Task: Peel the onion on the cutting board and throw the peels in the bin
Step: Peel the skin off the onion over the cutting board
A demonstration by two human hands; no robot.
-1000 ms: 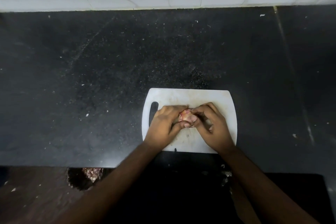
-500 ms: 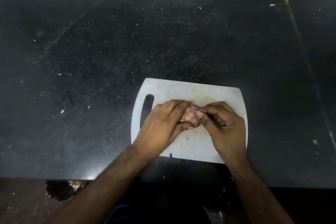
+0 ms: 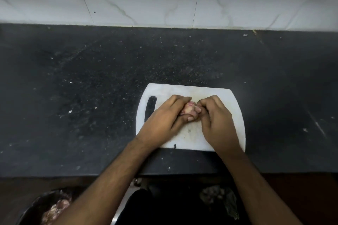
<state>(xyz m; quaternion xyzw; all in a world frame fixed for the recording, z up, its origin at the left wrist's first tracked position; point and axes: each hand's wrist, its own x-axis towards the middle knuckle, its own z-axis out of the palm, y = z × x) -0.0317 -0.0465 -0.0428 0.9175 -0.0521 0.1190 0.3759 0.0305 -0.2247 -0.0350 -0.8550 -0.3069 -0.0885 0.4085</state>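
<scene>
Both hands meet over the white board (image 3: 190, 135) on a dark counter (image 3: 82, 97). The left hand (image 3: 164, 120) grips the onion (image 3: 189, 108); the right hand (image 3: 217, 122) pinches its side. A bin (image 3: 34, 204) with peels sits lower left.

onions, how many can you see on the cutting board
1. The onion sits over the middle of the white cutting board, held between the left hand and the right hand. The hands cover part of the board, so another could be hidden.

Small pinkish onion (image 3: 189, 109) held over white cutting board (image 3: 184, 90), mostly hidden; bin (image 3: 39, 204) bottom left, peels (image 3: 54, 210) inside.
</scene>
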